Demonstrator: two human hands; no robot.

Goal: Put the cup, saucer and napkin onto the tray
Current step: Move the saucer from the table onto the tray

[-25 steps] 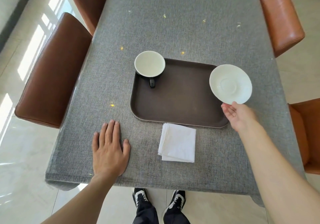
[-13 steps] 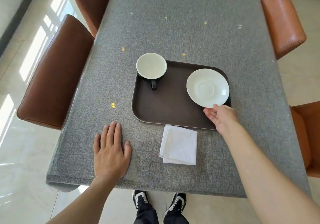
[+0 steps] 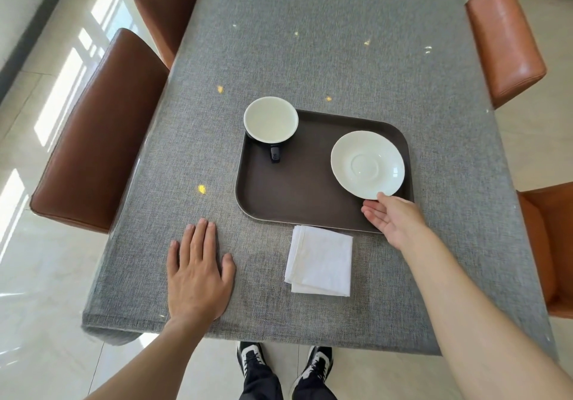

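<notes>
saucer (image 3: pixel 367 164) sits on the right half of the brown tray (image 3: pixel 297 195), face up, its near rim just at the fingertips of the right hand (image 3: pixel 395 218). that hand is palm up over the tray's near right corner, fingers loosely spread and curled toward the rim; whether they still touch the saucer or are just apart from it cannot be told. cup (image 3: pixel 270 120), white inside and dark outside, stands upright in the tray's far left corner, its rim overhanging the tray edge in this view, its dark handle pointing toward the person and toward the near edge of the surface (image 3: pixel 341 43). napkin (image 3: pixel 321 260), white and folded into a rough square, lies flat on the grey cloth just beside the tray's near edge, not on it, with its layered open edges toward the near left; it sits below and to the left of the right hand, and well to the right of the left hand (image 3: pixel 198 271). left hand rests flat, palm down, fingers together and pointing away, on the cloth near the near edge, holding nothing. tray's long side runs left to right.
</notes>
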